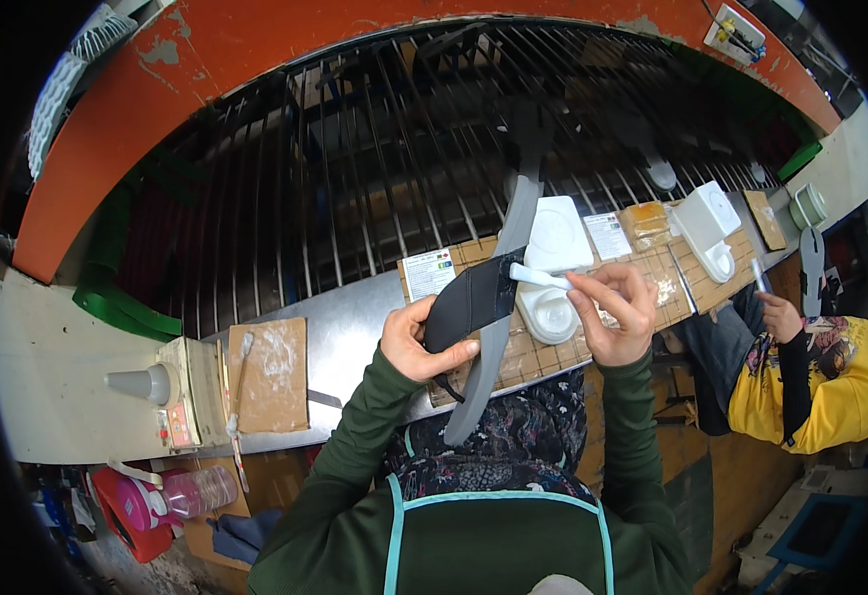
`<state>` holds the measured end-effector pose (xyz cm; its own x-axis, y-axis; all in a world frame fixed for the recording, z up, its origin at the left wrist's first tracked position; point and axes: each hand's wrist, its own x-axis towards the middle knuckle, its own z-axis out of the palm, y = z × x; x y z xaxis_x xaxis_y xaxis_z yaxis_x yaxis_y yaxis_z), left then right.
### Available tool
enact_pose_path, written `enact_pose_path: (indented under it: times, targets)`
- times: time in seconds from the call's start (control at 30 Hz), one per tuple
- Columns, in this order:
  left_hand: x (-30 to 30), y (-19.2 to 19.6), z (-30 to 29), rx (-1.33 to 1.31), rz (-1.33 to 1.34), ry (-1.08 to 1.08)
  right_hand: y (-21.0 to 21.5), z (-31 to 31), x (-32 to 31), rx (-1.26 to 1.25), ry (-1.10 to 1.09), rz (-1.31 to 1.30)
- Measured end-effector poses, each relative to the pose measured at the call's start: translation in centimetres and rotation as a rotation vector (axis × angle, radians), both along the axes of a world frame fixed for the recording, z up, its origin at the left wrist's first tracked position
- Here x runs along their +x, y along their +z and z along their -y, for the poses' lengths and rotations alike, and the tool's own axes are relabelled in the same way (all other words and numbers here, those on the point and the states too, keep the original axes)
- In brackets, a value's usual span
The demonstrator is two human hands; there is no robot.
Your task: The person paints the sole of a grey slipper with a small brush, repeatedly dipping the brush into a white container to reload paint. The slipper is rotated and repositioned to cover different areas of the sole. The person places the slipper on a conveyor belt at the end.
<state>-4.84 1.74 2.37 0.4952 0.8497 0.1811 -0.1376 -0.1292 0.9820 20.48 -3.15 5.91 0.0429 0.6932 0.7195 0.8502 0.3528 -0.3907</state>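
Note:
My left hand [419,337] is closed round a black strap piece [454,307], thumb on its near side. Behind the strap runs a long, curved grey sole-like piece [494,357]; I cannot tell how the two are joined. In my right hand [618,312], a slim white brush-like stick [543,278] is pinched between thumb and fingers. Its far end meets the right edge of the black strap. Just beyond stands a white plastic container [558,233], with a round white pot [550,315] beside my right fingers.
A slatted metal conveyor [355,169] lies beyond the worktop, bearing grey soles [660,174]. On the left are a smeared cardboard sheet [275,377], a brush [236,397] and a grey cone [146,382]. At right, a co-worker in yellow [841,382] holds a white stick.

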Motion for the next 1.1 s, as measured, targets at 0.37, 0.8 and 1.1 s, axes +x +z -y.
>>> enact_pose_path:
  times: [0.37, 0.8, 1.1]
  targets:
    - [-0.5, 0.6, -0.5, -0.005, -0.013, -0.005, 0.3, 0.0, 0.5, -0.064, 0.128, 0.027]
    - [-0.8, 1.3, -1.4, 0.027, 0.000, -0.014, 0.7, -0.2, 0.8, -0.121, 0.229, 0.032]
    - [-0.9, 1.2, -2.1, 0.015, 0.043, -0.035, 0.4, -0.5, 1.0, -0.139, 0.297, -0.029]
